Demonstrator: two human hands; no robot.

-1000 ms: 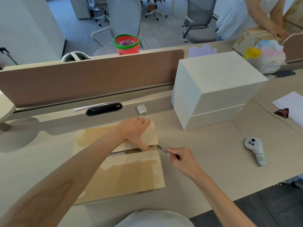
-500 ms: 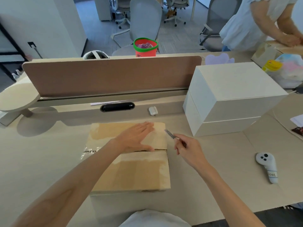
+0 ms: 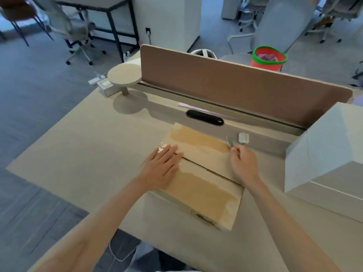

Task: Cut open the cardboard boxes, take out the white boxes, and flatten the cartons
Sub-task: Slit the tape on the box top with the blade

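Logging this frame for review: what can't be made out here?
Head view: the brown cardboard carton, lying shut, hides its own contents.
Head view: the right edge cuts off the stacked white boxes.
Head view: the thin metal blade pinched by the right hand is too small to identify.

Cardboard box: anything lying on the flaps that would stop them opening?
Only the left hand, flat on the cardboard box across its seam at the left end; the right hand holds the blade by the far right corner.
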